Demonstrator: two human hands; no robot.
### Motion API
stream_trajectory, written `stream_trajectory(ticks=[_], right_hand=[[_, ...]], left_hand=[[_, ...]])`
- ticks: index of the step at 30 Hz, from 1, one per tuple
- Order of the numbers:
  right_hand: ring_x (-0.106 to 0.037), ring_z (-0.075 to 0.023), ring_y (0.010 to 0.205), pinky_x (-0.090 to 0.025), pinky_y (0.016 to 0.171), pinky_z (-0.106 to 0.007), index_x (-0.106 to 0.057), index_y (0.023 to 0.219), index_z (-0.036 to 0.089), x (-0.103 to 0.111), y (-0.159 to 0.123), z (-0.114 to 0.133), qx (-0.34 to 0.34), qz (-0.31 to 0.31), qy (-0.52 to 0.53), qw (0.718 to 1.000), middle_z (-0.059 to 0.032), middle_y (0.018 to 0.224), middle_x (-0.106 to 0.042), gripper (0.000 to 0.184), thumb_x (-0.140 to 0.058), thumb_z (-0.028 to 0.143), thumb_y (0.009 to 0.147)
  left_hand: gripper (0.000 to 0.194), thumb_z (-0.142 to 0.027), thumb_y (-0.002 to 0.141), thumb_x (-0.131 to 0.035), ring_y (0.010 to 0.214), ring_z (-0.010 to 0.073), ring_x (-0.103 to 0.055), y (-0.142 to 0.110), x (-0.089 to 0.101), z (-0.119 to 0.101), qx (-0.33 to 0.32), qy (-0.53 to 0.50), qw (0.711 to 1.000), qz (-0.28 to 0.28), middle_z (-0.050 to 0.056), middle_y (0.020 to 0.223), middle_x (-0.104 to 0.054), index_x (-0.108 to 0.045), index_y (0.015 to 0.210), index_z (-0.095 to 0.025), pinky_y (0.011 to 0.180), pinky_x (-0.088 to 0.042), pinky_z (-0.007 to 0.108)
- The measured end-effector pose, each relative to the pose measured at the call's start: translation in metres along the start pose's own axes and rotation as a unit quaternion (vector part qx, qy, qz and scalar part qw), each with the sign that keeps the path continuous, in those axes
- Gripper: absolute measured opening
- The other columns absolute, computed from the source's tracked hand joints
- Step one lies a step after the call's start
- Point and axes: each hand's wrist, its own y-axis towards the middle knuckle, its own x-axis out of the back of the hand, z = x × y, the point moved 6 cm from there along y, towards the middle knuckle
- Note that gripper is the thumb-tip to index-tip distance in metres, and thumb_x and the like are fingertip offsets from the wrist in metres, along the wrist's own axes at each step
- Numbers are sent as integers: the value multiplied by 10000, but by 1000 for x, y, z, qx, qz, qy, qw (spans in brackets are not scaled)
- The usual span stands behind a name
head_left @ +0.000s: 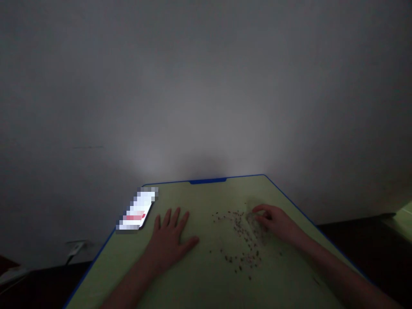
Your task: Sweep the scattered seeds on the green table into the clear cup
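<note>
My left hand [169, 240] lies flat on the pale table [199, 283], palm down and fingers spread, holding nothing. On the right, thumb and forefinger of my right hand [272, 221] are pinched on a see-through plastic piece [254, 225], like a thin bag; its outline is dim and blurred. Small dark bits [247, 249], like seeds or grains, lie scattered in a curved patch between the hands, closer to the right one. The dim light hides what kind they are.
A phone with a lit screen [137, 210], partly pixelated, lies at the table's far left edge. The table has a blue rim and backs onto a grey wall [206, 94]. A socket with a plug [76, 248] is low on the wall at left.
</note>
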Motion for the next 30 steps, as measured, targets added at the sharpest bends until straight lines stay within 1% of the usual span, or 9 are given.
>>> stream_trajectory(ticks=[3, 8, 10, 13, 19, 22, 25, 30], right_hand=[[-541, -140, 484, -383, 488, -239, -622, 981, 142, 0, 0, 2, -5, -3, 15, 1000, 23, 515, -589, 218, -497, 213, 818], [-547, -132, 503, -385, 503, -227, -618, 1024, 150, -24, 8, 31, 20, 33, 32, 999, 25, 532, -595, 236, -507, 228, 832], [-560, -135, 525, -388, 518, -230, -629, 1010, 157, -29, 13, 35, 24, 35, 28, 999, 22, 546, -603, 227, -531, 223, 816], [-548, -141, 499, -378, 503, -241, -629, 1003, 148, -23, 15, 25, 14, 29, 17, 999, 24, 528, -590, 232, -530, 225, 808], [-565, -168, 512, -394, 505, -269, -613, 986, 160, 15, -3, -16, -14, 5, 9, 1000, 23, 510, -589, 248, -493, 300, 820], [-548, -165, 492, -385, 493, -269, -612, 985, 151, 27, -11, -28, -32, -15, 8, 999, 24, 507, -590, 269, -502, 319, 806], [-529, -159, 477, -378, 492, -266, -606, 997, 135, 25, -11, -25, -40, -24, 12, 999, 23, 497, -584, 286, -495, 318, 807], [-518, -148, 488, -372, 496, -252, -608, 1026, 137, 4, 0, -3, -10, 5, 33, 999, 24, 514, -585, 291, -504, 291, 802]], left_hand=[[838, -762, 762, -304, 1378, 385, -171, 0, 1, 0, 0, -2, 1000, 0, 145, 1503, -242, -303, 1425, -250, 1075, -121, 613], [835, -757, 765, -308, 1375, 390, -183, 0, 1, 0, -5, -1, 1000, -9, 151, 1499, -256, -312, 1422, -243, 1070, -121, 619], [838, -758, 765, -302, 1374, 392, -184, 0, 1, 0, -4, 2, 1000, -8, 155, 1499, -253, -305, 1425, -239, 1070, -124, 616], [830, -754, 769, -303, 1374, 386, -191, 0, 0, 0, -4, 2, 1000, -11, 149, 1501, -256, -301, 1426, -247, 1074, -124, 609], [844, -760, 762, -302, 1376, 389, -182, 1, -1, 0, -4, -1, 1000, -8, 150, 1500, -255, -314, 1422, -235, 1073, -110, 610], [838, -756, 765, -303, 1376, 387, -186, 2, 0, -1, -3, -3, 1000, -9, 148, 1498, -264, -324, 1419, -232, 1074, -107, 610], [842, -758, 762, -310, 1375, 386, -193, 2, 2, -2, -3, -6, 1000, -7, 143, 1497, -271, -329, 1417, -230, 1075, -109, 609], [845, -753, 770, -292, 1380, 386, -172, 2, 3, -3, 4, 8, 1000, 5, 146, 1507, -241, -311, 1425, -220, 1080, -103, 595]])
